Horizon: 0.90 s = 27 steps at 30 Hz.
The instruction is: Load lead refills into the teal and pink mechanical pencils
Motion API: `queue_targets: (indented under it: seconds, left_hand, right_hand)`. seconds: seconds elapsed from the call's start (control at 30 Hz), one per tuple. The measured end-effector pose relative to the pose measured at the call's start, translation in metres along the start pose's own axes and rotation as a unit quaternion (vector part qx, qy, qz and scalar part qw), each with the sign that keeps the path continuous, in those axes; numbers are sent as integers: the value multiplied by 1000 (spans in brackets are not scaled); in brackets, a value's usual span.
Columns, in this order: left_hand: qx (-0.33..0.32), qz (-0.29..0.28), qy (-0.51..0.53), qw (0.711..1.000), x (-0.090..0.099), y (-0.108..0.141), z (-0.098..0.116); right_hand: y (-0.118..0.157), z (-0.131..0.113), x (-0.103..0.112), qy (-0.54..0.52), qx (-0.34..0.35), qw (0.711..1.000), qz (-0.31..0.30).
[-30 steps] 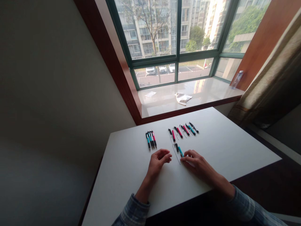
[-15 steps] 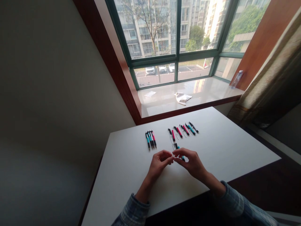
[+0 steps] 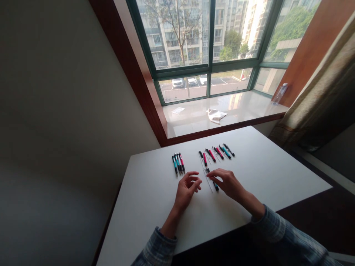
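Observation:
My left hand (image 3: 186, 189) hovers over the white table (image 3: 149, 199), its fingers loosely curled and apart, with nothing visible in them. To its right, my right hand (image 3: 226, 181) has thumb and fingertips pinched together beside the upper end of a black and teal pen barrel (image 3: 216, 186). Whatever lies between those fingertips is too small to make out. A thin pale refill (image 3: 209, 183) rests on the table between both hands. Part of the pen barrel is covered by my right fingers.
Several assembled pens (image 3: 178, 163) lie side by side behind my left hand. Farther right is a row of pen parts with red barrels (image 3: 205, 159), a teal barrel (image 3: 226, 152) and thin refills. On the windowsill are a crumpled plastic bag (image 3: 216, 115) and a clear bottle (image 3: 280, 94).
My hands have come apart from where their fingertips met. The left fingers have loosened, and the right hand has shifted slightly right and up to the pen barrel, uncovering the refill.

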<state>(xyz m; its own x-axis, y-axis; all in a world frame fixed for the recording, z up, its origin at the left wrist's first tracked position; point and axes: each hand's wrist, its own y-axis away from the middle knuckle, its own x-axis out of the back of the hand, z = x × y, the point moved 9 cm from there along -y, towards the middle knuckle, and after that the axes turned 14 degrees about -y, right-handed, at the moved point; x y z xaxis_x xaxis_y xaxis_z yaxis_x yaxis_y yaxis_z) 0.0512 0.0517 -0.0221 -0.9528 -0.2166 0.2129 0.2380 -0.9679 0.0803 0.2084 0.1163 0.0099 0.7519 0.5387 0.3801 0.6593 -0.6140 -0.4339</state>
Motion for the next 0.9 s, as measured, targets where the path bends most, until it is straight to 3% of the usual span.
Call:
queue_targets:
  seconds: [0.2, 0.57, 0.7, 0.8, 0.9]
  left_hand:
    - [-1, 31, -5, 999, 6, -2, -3]
    - [2, 33, -14, 999, 8, -2, -4]
    - [-8, 46, -18, 999, 10, -1, -3]
    - [-27, 83, -67, 994, 23, 1, -2]
    - [-67, 128, -168, 975, 51, 2, 3]
  right_hand:
    - [1, 6, -12, 39, -1, 998, -51]
    - [1, 15, -13, 38, -9, 997, -60]
    - [-2, 12, -4, 38, 5, 999, -37]
    - [-3, 13, 11, 43, 21, 999, 3]
    - [0, 19, 28, 49, 29, 997, 47]
